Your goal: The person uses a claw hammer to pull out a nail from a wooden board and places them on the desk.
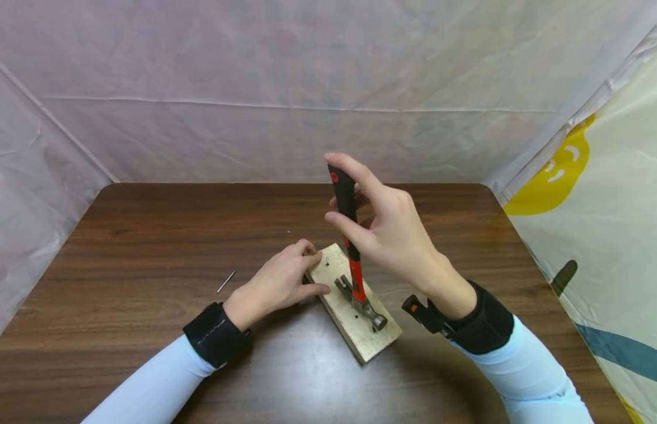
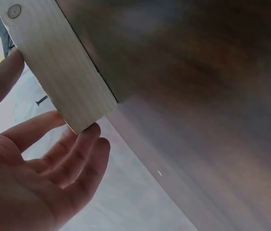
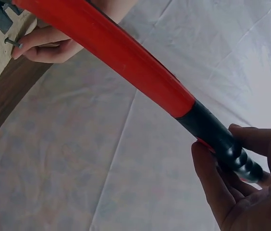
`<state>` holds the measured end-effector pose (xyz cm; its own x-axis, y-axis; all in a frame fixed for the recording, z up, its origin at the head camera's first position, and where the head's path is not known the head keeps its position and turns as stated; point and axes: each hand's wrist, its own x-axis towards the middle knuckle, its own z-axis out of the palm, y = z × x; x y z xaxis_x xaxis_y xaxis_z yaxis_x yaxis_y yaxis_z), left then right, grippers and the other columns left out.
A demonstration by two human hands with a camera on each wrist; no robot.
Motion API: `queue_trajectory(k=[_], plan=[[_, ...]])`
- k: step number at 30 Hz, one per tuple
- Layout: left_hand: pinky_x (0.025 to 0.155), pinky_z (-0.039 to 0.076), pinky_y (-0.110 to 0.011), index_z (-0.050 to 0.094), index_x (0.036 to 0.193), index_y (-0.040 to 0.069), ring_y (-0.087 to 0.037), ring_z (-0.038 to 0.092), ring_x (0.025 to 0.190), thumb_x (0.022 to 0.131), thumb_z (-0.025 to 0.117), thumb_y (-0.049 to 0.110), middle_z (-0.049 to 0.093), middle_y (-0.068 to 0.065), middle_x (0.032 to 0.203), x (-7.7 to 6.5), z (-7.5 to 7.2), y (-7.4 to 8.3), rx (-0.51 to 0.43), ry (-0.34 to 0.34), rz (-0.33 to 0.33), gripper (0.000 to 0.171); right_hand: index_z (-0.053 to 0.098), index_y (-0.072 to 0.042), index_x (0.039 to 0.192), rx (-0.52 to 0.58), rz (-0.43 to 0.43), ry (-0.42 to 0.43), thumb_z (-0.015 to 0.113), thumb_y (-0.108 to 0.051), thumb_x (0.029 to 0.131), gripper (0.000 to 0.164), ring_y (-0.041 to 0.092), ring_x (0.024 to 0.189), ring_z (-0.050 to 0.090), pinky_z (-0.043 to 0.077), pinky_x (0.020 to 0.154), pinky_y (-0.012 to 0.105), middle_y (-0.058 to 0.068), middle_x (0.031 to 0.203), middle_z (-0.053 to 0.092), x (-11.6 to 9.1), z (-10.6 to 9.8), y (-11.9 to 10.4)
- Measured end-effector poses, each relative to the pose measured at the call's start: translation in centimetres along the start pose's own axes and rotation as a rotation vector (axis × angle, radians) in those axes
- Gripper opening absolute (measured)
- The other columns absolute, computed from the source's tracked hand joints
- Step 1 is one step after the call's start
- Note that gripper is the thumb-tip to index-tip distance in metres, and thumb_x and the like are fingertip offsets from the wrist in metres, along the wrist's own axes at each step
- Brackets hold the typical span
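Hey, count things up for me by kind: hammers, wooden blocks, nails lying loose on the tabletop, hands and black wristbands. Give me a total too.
Hammer: 1
Wooden block: 1
Loose nail: 1
Left hand and right hand: 2
Left wristband and right wristband: 2
Total: 7

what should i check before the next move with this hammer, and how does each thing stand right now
1. Left hand bracing the wooden block: ok, its fingers and thumb are on the block.
2. Right hand on the hammer: ok, it holds the black grip.
3. Thumb of the left hand well away from the claw: not ok, they are close.
4. Claw seated on a nail: cannot tell.
5. Standing nail beside the left hand free of the claw: ok, they are apart.
6. Loose nail off the block: ok, it lies on the table.
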<state>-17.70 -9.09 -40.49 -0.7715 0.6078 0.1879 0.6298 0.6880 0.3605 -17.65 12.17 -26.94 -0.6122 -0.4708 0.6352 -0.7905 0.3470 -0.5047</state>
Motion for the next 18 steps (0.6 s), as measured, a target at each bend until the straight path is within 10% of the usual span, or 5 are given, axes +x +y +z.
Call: queue_trajectory(k=[18], plan=[[0.07,0.053,-0.03,0.072,0.098,0.0,-0.02,0.06,0.082,0.085,0.086,0.039,0.06,-0.015,0.104,0.91,-0.04,0.63,-0.034,0.006,0.014,0.044,0.042,-0.014,0.155,-0.024,-0.013,-0.018,0.08,-0.002,0.089,0.078,0.011,0.088,0.068,0.054,0.057,0.019,0.004,0.101,0.07,-0.81,-0.42,-0.62]])
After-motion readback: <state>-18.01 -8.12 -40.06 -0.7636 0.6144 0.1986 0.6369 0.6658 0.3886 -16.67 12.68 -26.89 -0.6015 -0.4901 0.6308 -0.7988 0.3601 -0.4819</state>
